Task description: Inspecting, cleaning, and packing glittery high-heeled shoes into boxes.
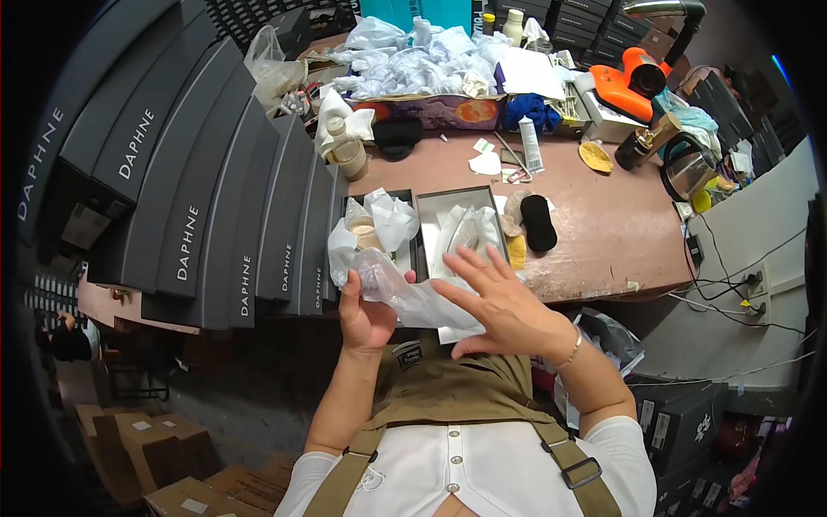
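Observation:
My left hand (369, 315) is closed on one end of a crumpled sheet of thin white wrapping paper (422, 300), thumb pointing up. That sheet stretches across to the right, below my right hand (500, 303), whose fingers are spread and hold nothing. Just beyond my hands a dark grey shoe box (417, 245) contains a beige shoe (363, 231) and wads of white tissue paper (389, 217). Beside it on the right lies a second open box part (457, 195), with a glittery, light-coloured shoe (469, 226) on white paper, partly hidden by my right fingers.
Stacked dark shoe boxes (220, 189) rise along the left. A carton of crumpled tissue (422, 65) stands at the back. On the table (603, 224) lie a black brush-like pad (539, 224), a white tube (531, 146), an orange tool (624, 90) and a glass pot (689, 164).

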{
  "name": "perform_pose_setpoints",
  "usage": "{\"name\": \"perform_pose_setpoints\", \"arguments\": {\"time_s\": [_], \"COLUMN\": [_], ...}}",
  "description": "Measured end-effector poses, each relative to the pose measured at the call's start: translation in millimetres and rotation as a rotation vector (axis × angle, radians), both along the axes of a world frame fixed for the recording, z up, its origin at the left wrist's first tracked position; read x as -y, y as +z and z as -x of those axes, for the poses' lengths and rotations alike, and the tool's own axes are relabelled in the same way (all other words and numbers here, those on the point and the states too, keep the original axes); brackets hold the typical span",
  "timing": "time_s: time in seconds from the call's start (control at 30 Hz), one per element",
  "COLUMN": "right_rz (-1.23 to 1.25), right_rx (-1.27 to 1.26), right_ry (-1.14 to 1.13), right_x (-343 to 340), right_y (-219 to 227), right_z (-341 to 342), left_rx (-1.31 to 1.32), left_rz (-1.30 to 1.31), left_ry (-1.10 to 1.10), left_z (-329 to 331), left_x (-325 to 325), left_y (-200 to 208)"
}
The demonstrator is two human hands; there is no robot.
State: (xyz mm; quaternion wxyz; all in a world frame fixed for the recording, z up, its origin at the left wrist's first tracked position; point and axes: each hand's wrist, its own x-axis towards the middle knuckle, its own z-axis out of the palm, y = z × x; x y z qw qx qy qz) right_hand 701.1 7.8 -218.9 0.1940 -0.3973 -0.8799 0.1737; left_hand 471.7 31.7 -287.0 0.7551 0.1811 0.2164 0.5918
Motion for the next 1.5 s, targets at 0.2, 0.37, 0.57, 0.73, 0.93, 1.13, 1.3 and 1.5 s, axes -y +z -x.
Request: {"name": "perform_pose_setpoints", "arguments": {"time_s": [0.2,0.37,0.57,0.73,0.93,1.13,1.3,1.5], "right_rz": [0.95,0.302,0.469,0.725,0.969,0.863,0.735,0.755], "right_rx": [-0.183,-0.229,-0.413,-0.557,-1.143,-1.324,-1.547,-1.783], "right_ry": [0.176,0.035,-0.132,-0.198,-0.309,-0.18,-0.345,-0.565], "right_x": [-21,13,21,25,38,23,-11,0], "right_y": [-46,-43,-63,-78,-92,-88,-75,-76], "right_z": [-6,14,35,4,15,2,12,-29], "left_rx": [0.149,-0.04,-0.282,-0.58,-0.459,-1.038,-1.428,-1.007], "left_rz": [-0.032,0.001,-0.041,-0.506,-0.373,-0.384,-0.548,-0.206], "left_ry": [-0.011,0.205,0.442,0.413,-0.352,-0.195,-0.483,-0.633], "left_z": [16,23,45,43,-8,-30,-12,28], "left_x": [4,-6,-35,-50,-22,-6,-1,-2], "left_y": [-17,-8,24,70,18,8,38,6]}}
